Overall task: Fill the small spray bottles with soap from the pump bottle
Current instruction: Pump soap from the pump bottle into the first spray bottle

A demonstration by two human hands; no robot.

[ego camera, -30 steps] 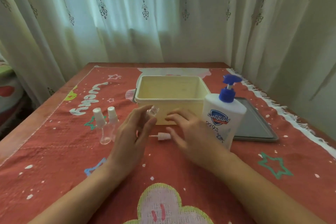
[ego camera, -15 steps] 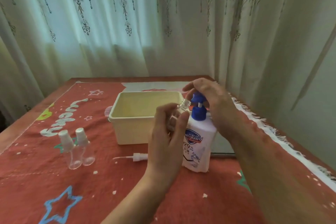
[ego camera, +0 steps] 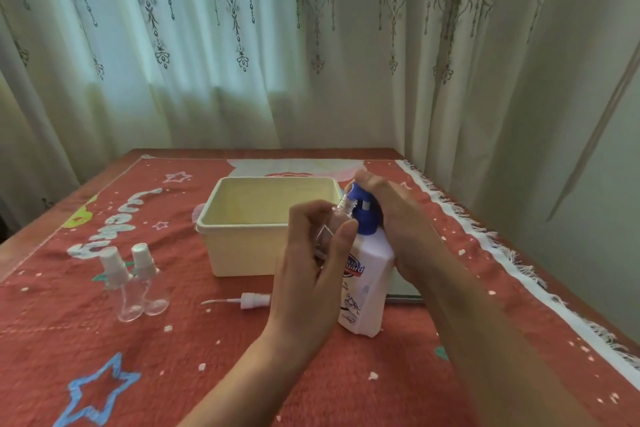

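Left hand [ego camera: 311, 263]: centre of the frame, fingers and thumb closed round the uncapped spray bottle [ego camera: 334, 224], which is tipped so its bare neck points up and right.
Right hand [ego camera: 393, 218]: just right of centre, draped over the blue pump head [ego camera: 363, 210] with fingers curled down around it; I cannot see the spout under the palm.
Pump bottle [ego camera: 367, 282]: stands on the red cloth [ego camera: 207, 357], right of centre, leaning a little, just in front of the cream tub [ego camera: 249, 253].
Waiting bottles: two capped spray bottles [ego camera: 133, 288] stand together at the left, well apart from the hands.
Loose sprayer cap [ego camera: 254, 300]: lies on the cloth with its tube pointing left, near the left wrist.
Step in hand: looks like the first squirt into the open neck.
Doing it well: I'd bring the narrow mouth right up under the spout, hold the small bottle firm, and press slowly and straight down; a slanted push may tip the leaning pump bottle, and a fast one may send soap over the fingers.
Edges: the fringed cloth border runs down the right of the frame, near the right forearm; a grey tray [ego camera: 403, 291] sits behind the pump bottle.
Open room: the lower middle of the frame has bare cloth for setting the filled bottle down.
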